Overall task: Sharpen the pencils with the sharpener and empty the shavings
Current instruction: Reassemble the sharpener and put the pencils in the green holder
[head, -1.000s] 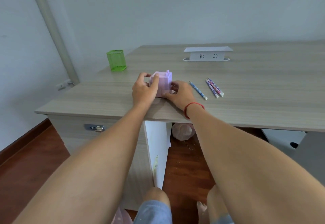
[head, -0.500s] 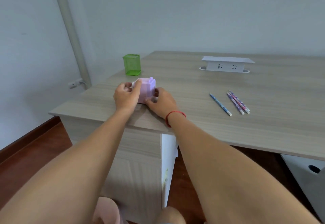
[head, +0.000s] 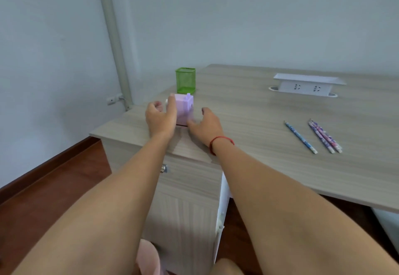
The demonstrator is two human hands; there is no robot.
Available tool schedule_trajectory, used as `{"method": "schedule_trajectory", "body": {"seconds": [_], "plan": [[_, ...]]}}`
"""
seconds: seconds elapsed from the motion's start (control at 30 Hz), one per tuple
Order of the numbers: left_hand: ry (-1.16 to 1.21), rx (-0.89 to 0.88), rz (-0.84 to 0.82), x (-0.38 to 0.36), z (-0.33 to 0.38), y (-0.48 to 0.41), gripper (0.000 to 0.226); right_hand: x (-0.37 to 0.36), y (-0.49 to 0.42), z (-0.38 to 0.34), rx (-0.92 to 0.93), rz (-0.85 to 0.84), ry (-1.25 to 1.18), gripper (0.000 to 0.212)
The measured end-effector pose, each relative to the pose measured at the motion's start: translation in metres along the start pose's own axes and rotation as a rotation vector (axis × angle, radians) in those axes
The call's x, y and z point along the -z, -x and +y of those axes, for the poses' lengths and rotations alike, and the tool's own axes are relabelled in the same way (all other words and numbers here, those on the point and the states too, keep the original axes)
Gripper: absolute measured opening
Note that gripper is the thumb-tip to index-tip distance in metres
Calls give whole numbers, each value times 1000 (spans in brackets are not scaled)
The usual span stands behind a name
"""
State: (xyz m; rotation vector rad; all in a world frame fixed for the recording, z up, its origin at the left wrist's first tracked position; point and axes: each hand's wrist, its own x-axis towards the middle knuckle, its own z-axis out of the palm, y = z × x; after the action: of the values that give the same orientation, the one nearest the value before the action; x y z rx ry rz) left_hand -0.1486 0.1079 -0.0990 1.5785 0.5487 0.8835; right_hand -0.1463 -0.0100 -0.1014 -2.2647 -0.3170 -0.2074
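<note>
Pale wooden desk [head: 259,123] fills the right half of the frame, before a plain bluish wall. On it, near the left corner and a little left of the frame centre, stands the sharpener [head: 184,108], a small lilac box, upright.

I see the left hand [head: 160,119] gripping it from the left side: the thumb lies up along the near face and the other fingers curl around the far side. I judge this hold is there to fix the light box on the desk, so it does not slide when something is pushed in or pulled out.

The right hand [head: 205,123] comes from the right, low at the base of the sharpener. Its thumb stands apart from the fingers. The fingertips are blurred where they meet the box, so I cannot tell if they pinch something, perhaps the shavings drawer, or only touch.

The pencils [head: 319,137] lie well apart, at the right of the frame, flat and nearly parallel, easy for the right hand to reach. Some lie so close together that I cannot count them surely, and their tips are too small to judge.

Just behind the sharpener stands a green mesh cup [head: 185,80], probably for the finished pencils. At the bottom edge a pink object [head: 146,257] is cut off; it may be a bin.
</note>
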Motion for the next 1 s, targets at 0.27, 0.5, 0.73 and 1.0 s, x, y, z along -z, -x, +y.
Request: {"method": "schedule_trajectory", "body": {"seconds": [0.27, 0.5, 0.73, 1.0], "plan": [[-140, -283, 30, -18, 19, 92, 18, 97, 37, 35, -88, 166, -45, 51], [-334, -273, -366, -76, 54, 154, 19, 212, 56, 90, -219, 339, 119, 35], [-514, -231, -724, -141, 76, 192, 38, 235, 63, 137, -362, 213, 361, 15], [-788, -430, -633, -167, 64, 201, 49, 223, 55, 149, -360, 191, 425, 18]]}}
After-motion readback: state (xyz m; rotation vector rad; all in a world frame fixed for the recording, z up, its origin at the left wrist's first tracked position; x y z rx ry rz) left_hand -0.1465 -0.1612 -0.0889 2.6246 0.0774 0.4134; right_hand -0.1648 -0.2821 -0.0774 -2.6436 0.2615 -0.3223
